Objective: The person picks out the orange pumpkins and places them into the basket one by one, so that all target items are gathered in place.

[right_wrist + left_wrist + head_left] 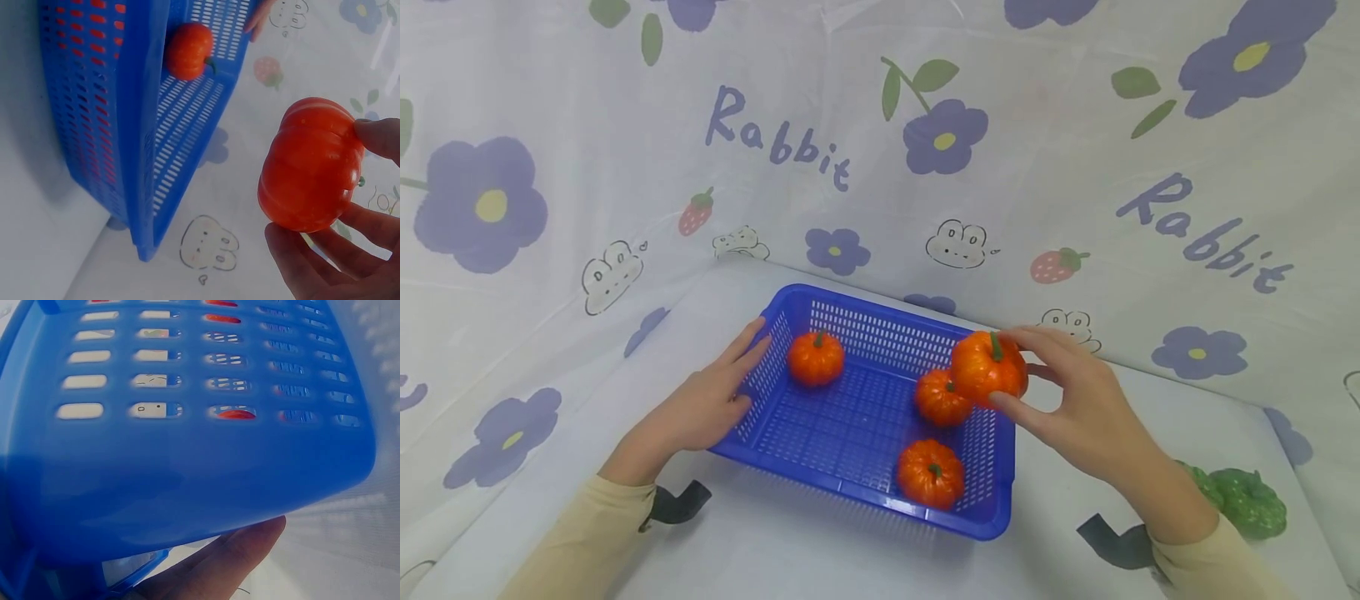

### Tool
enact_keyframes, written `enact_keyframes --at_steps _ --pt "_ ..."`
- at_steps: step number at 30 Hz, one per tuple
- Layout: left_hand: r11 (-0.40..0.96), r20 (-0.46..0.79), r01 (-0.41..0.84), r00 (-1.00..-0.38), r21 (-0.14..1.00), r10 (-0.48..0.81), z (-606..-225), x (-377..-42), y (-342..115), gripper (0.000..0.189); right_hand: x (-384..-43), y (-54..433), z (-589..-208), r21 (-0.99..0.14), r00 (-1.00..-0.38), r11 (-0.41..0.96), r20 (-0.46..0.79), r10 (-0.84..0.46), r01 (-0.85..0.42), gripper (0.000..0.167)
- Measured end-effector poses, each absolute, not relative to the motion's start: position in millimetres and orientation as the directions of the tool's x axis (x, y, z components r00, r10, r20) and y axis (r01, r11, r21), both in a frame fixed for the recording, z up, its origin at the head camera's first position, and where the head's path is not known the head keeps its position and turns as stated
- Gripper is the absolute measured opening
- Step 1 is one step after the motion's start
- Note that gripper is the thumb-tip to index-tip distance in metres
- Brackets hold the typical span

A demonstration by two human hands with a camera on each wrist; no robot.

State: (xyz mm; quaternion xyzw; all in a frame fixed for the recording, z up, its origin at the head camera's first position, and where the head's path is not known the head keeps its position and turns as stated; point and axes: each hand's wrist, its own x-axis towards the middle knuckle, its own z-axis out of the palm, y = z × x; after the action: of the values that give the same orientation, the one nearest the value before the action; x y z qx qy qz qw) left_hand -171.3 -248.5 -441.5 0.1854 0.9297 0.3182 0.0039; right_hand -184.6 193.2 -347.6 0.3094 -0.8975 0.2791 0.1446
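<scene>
My right hand [1078,400] pinches an orange pumpkin [988,367] between thumb and fingers, above the right end of a blue plastic basket [865,492]. In the right wrist view this pumpkin [309,165] shows ribbed sides and a bit of green stem. Over at the left end, my left hand [703,408] holds the basket's side, its fingertips at the rim. One finger [231,556] shows beside the blue wall in the left wrist view. Inside the basket sit three more orange pumpkins: one at the back left [816,358], one partly hidden behind the held pumpkin [942,398], one at the front right [931,475].
Green pumpkin-shaped vegetables [1247,502] lie on the white table [1045,550] at the right, partly covered by my right forearm. A white cloth [865,108] printed with flowers, rabbits and strawberries hangs behind the basket. Dark straps [681,502] show at both wrists.
</scene>
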Motion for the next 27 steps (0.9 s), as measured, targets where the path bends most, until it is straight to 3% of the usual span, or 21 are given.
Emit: enact_keyframes --at_steps 16,27 --pt "0.740 0.118 0.345 -0.932 0.578 0.342 -443 -173 -248 0.074 -189 165 -346 -0.479 -0.764 0.597 0.369 -0.529 -0.644 0.062" --pt "0.736 0.123 0.340 -0.935 0.585 0.334 -444 -172 -248 0.074 -193 142 -342 -0.508 -0.724 0.525 0.372 -0.581 -0.683 0.060"
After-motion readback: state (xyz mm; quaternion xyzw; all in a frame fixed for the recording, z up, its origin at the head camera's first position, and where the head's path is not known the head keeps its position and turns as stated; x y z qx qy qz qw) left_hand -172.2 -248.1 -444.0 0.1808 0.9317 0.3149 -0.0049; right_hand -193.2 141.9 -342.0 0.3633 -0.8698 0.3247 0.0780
